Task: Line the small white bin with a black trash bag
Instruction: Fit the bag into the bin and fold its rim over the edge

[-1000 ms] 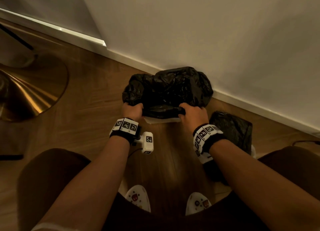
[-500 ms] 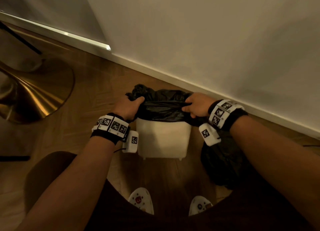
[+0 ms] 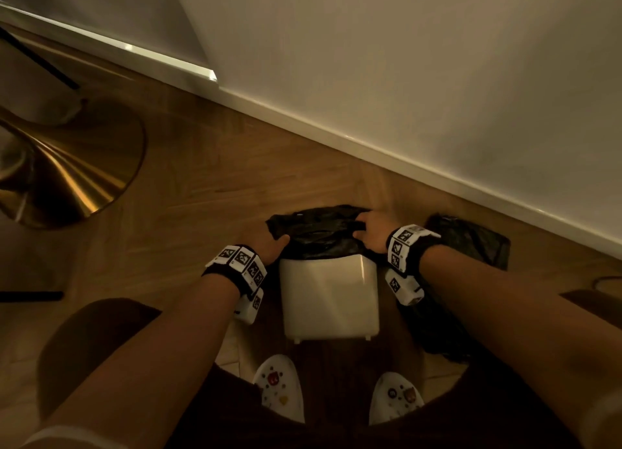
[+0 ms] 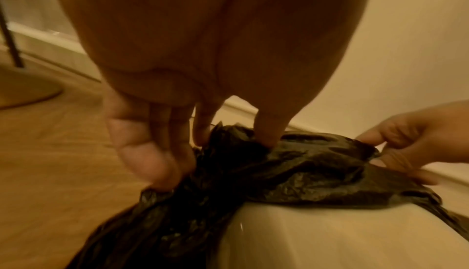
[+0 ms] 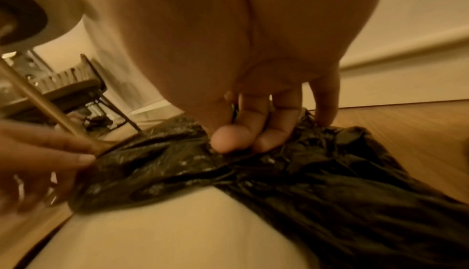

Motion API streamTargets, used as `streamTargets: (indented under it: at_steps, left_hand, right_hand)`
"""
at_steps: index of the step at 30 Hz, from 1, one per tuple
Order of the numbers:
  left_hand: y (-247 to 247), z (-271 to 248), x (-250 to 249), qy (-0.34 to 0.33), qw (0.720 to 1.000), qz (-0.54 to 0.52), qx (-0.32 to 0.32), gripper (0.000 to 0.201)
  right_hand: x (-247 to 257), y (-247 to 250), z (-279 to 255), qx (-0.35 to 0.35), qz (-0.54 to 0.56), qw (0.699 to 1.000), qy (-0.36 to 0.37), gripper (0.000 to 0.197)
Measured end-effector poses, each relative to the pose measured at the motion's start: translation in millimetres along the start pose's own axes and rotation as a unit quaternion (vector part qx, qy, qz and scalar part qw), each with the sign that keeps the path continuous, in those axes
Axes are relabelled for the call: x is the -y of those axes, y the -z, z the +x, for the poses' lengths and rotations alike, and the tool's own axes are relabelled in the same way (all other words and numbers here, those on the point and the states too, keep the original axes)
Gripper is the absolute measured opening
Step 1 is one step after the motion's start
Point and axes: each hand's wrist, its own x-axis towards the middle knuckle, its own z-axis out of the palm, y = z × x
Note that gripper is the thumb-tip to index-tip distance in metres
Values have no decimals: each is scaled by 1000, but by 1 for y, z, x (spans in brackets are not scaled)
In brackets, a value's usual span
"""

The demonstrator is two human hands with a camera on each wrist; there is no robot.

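The small white bin (image 3: 331, 300) stands upright on the wooden floor (image 3: 188, 212), near the baseboard (image 3: 370, 145) of the wall and directly ahead of the person's white slippers (image 3: 281, 389). The black trash bag (image 3: 316, 234) sits bunched over the bin's mouth, with loose film draped down the bin's left and right outer walls (the near wall is bare white).

The left hand (image 3: 266, 243) is at the left edge of the mouth. In the left wrist view its fingers (image 4: 142, 153) curl down and its thumb presses into the crumpled film, pinching a gather of the bag (image 4: 291, 173) at the rim.

The right hand (image 3: 372, 231) is at the right edge. In the right wrist view its fingers (image 5: 253, 133) curl round a fold of the bag (image 5: 304, 183), gripping it above the bin wall (image 5: 164, 229).

A second black bag (image 3: 471, 243) lies on the floor to the right of the bin. A brass-coloured round base (image 3: 64, 169) rests on the floor at far left.
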Motion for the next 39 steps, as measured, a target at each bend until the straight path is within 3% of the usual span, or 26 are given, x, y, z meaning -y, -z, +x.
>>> streamTargets:
  at_steps: [4, 7, 10, 13, 18, 23, 27, 31, 34, 39]
  left_hand:
    - [-2, -1, -2, -82, 995, 23, -48, 33]
    - [-14, 4, -4, -164, 984, 65, -28, 45]
    - [-24, 10, 0, -163, 984, 48, -45, 49]
    - [-26, 12, 2, -162, 985, 25, -62, 45]
    - [-24, 14, -2, -158, 986, 28, -41, 54]
    - [-22, 16, 1, -177, 982, 48, -40, 41]
    - [-26, 15, 9, -172, 984, 38, -22, 47]
    - [-22, 19, 11, -164, 985, 29, -39, 18]
    - [-24, 18, 8, -157, 985, 59, -50, 7]
    - [-26, 18, 7, -122, 990, -12, -64, 29]
  right_hand:
    - [-12, -16, -3, -38, 30, 999, 13, 56]
    - [-22, -15, -11, -24, 42, 996, 75, 56]
    - [-31, -15, -14, -12, -32, 992, 118, 48]
    - [-39, -21, -12, -27, -87, 990, 108, 51]
    - [-37, -27, -10, -70, -81, 990, 97, 43]
    - [-36, -27, -3, -107, -94, 985, 96, 28]
    - [-37, -32, 0, -139, -90, 982, 86, 21]
    - [-37, -39, 4, -147, -87, 982, 82, 17]
    - [-37, -43, 5, -142, -111, 979, 93, 18]
    - [-35, -45, 1, -122, -154, 973, 125, 18]
